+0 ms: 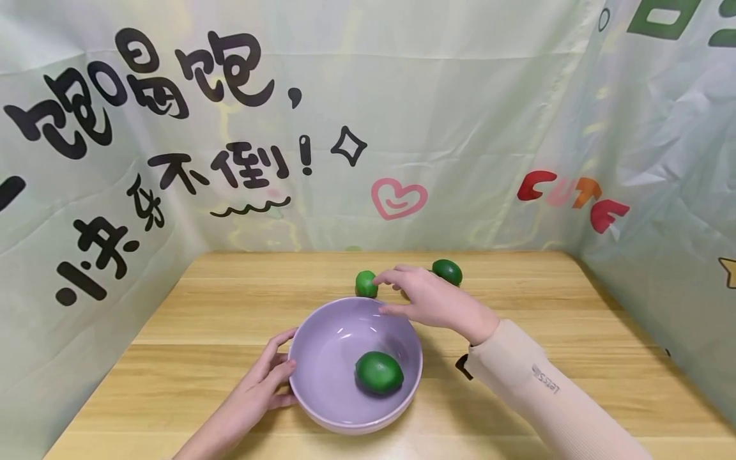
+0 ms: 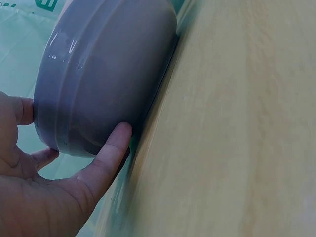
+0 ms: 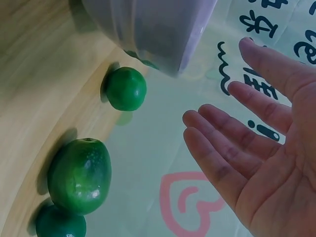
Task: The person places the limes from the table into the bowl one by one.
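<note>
A lilac bowl (image 1: 322,345) sits on the wooden table, with a dark green lime-like fruit (image 1: 379,372) lying inside it. My left hand (image 1: 261,383) holds the bowl's left side, thumb at the rim and fingers against the outer wall (image 2: 113,64). Over the far right rim hovers my right hand (image 1: 428,297), its fingers spread and nothing in them. Just behind the bowl is a small round green fruit (image 1: 366,284). In the right wrist view, a larger oval green fruit (image 3: 80,175) lies beside another dark green one (image 3: 61,223), below the small round one.
Farther back on the right, a dark green fruit (image 1: 447,272) partly shows past my right hand. The wooden table (image 1: 230,300) is bordered by a pale printed cloth (image 1: 460,128) at the back and sides.
</note>
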Demonstrator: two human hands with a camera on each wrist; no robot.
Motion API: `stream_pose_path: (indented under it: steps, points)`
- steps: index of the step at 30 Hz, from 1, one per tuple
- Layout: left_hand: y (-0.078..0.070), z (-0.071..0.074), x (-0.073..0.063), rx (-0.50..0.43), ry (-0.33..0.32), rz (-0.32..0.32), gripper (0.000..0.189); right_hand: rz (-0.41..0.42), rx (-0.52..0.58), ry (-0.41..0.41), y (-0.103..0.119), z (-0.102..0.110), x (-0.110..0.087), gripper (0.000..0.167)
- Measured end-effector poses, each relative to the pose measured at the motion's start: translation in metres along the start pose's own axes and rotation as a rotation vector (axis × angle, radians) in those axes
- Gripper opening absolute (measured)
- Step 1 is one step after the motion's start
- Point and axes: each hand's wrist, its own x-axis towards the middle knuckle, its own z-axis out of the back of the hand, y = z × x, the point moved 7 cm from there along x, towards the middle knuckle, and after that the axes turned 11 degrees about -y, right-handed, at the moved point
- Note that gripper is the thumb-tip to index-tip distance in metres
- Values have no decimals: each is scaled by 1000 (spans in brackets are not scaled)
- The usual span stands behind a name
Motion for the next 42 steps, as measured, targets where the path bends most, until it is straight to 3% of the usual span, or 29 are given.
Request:
stream_pose_path:
  steps: [19, 42]
  points:
    - [0, 0, 0, -5, 10, -7, 59, -98, -11, 99, -10, -20, 43, 51]
    - [1, 0, 0, -6, 18, -16, 60, -229, -54, 198, -35, -50, 71, 57]
